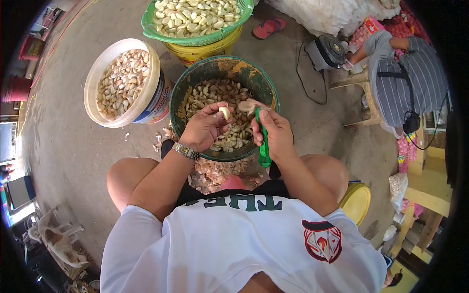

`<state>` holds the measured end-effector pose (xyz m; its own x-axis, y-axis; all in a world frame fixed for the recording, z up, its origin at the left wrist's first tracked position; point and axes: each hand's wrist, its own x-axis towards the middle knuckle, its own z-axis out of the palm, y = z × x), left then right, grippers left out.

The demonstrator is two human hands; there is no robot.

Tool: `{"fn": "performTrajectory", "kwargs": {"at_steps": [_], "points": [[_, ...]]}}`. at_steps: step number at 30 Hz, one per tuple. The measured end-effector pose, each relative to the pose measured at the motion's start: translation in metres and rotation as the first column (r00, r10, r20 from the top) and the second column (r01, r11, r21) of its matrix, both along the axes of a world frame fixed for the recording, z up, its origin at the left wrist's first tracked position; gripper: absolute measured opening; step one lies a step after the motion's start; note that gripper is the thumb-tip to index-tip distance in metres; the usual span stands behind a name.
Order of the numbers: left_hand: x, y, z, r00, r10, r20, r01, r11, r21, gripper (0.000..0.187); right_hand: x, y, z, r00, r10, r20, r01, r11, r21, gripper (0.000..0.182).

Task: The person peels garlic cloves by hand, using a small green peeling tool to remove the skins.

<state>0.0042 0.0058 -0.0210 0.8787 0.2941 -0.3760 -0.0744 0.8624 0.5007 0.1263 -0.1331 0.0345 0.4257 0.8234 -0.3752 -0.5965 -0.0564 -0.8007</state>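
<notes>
I have the left hand [209, 128] over the near half of a deep, round, dark green tub [178, 90], its fingers closed in a pinch around a single pale, smooth, curved garlic clove [224, 113]. The clove sits at the fingertips, above the heap of loose garlic cloves [215, 90] inside the tub, and a silver metal-link wristwatch [185, 150] circles that wrist. On the other side I have the right hand [274, 134] wrapped round a slim, bright green handheld tool [264, 141], the thumb lying along its handle; I cannot make out the working end of it from here, because that area is blurred. The two hands are near each other but apart, and the tool is clear of the clove. Below the tub's near edge, I see a drift of dry, papery, pinkish-tan garlic peels [220, 171] on the grey concrete floor [63, 122]. To the left I have a round, white plastic bucket [91, 80] holding many more cloves, mostly with brownish-pink skins. Beyond the tub, a light green plastic basket [149, 30] heaped with pale cloves rests on top of a yellow plastic bucket [207, 49]. At the far right, I can see a person in grey striped clothing [420, 68] beside a beige stool [361, 83], close to a boxy grey appliance [322, 51] with a dark cord.
</notes>
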Motion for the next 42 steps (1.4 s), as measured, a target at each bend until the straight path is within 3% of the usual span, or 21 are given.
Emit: {"fn": "performTrajectory", "kwargs": {"at_steps": [2, 3, 5, 8, 11, 14, 17, 18, 24, 27, 33, 36, 39, 42], "points": [[0.002, -0.002, 0.005, 1.0, 0.004, -0.013, -0.004, 1.0, 0.0, 0.024, 0.002, -0.004, 0.0, 0.983, 0.182, -0.006, -0.182, 0.982, -0.042, 0.035], [0.003, -0.003, 0.008, 1.0, 0.006, -0.019, -0.006, 1.0, 0.002, 0.025, 0.003, -0.004, 0.004, 0.904, 0.418, 0.087, -0.41, 0.907, -0.093, 0.034], [0.001, 0.0, 0.006, 0.999, -0.047, 0.018, 0.048, 0.999, -0.015, 0.026, 0.004, -0.003, 0.016, 0.564, 0.797, 0.218, -0.757, 0.604, -0.25, 0.032], [0.001, 0.0, 0.007, 0.995, -0.094, 0.04, 0.094, 0.996, -0.002, 0.027, -0.018, -0.01, -0.007, 0.281, 0.815, 0.506, -0.808, 0.486, -0.333, 0.029], [-0.001, 0.0, 0.006, 0.992, -0.127, 0.004, 0.127, 0.992, 0.005, 0.027, -0.016, -0.016, -0.039, 0.21, 0.631, 0.747, -0.695, 0.633, -0.34, 0.027], [-0.001, -0.001, 0.004, 0.989, -0.147, -0.027, 0.148, 0.988, 0.037, 0.028, -0.004, -0.006, -0.012, 0.625, 0.646, 0.439, -0.497, 0.763, -0.414, 0.032], [-0.002, -0.004, 0.004, 0.983, -0.173, -0.067, 0.177, 0.982, 0.069, 0.029, -0.007, -0.004, -0.005, 0.813, 0.449, 0.372, -0.325, 0.879, -0.35, 0.036], [-0.001, -0.003, 0.006, 0.98, -0.181, -0.08, 0.187, 0.979, 0.085, 0.029, -0.008, -0.003, -0.009, 0.831, 0.442, 0.338, -0.345, 0.886, -0.311, 0.04], [-0.004, -0.002, 0.006, 0.981, -0.196, -0.001, 0.195, 0.979, 0.062, 0.03, -0.013, -0.001, -0.013, 0.836, 0.344, 0.428, -0.228, 0.926, -0.3, 0.041], [-0.006, -0.004, 0.005, 0.975, -0.208, -0.082, 0.216, 0.971, 0.107, 0.027, -0.014, -0.002, -0.012, 0.833, 0.3, 0.465, -0.169, 0.938, -0.302, 0.044], [-0.004, -0.007, 0.01, 0.968, -0.218, -0.126, 0.236, 0.959, 0.156, 0.027, -0.013, -0.001, -0.013, 0.747, 0.339, 0.571, -0.209, 0.936, -0.282, 0.035], [-0.005, -0.008, 0.006, 0.975, -0.156, -0.159, 0.176, 0.977, 0.122, 0.029, -0.016, -0.002, -0.011, 0.788, 0.352, 0.504, -0.212, 0.925, -0.314, 0.029], [-0.003, -0.005, 0.004, 0.988, -0.075, -0.132, 0.087, 0.992, 0.091, 0.028, -0.017, -0.003, 0.006, 0.762, 0.485, 0.429, -0.364, 0.869, -0.336, 0.028], [-0.008, 0.0, -0.004, 0.995, -0.043, -0.086, 0.045, 0.999, 0.029, 0.027, -0.02, -0.005, 0.002, 0.657, 0.668, 0.35, -0.579, 0.744, -0.334, 0.027]]}}
